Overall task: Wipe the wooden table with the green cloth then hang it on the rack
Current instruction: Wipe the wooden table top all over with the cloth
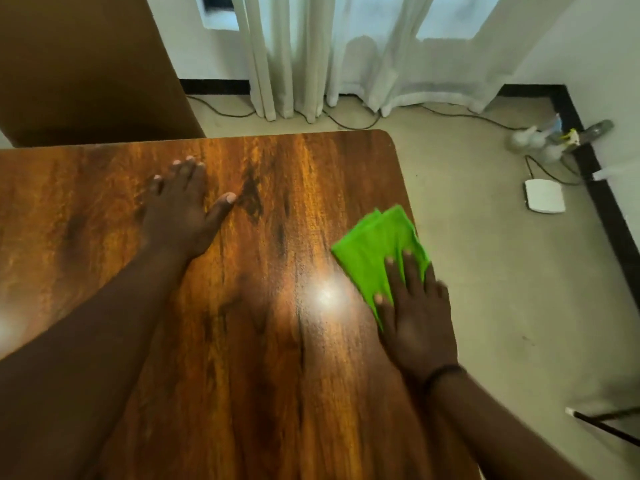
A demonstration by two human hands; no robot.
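Note:
The wooden table (277, 188) fills the lower left of the view, its top glossy with a bright light reflection. A folded green cloth (372, 249) lies at the table's right edge. My right hand (415, 313) presses flat on the cloth's near part, fingers spread over it, a dark band on the wrist. My left hand (180, 209) rests flat on the bare wood near the table's far left middle, fingers apart, holding nothing. No rack is in view.
Beyond the table stand a brown panel (86, 64) at the far left and white curtains (346, 57). On the floor to the right lie cables, a white box (544, 196) and some small items by the black skirting (602, 188).

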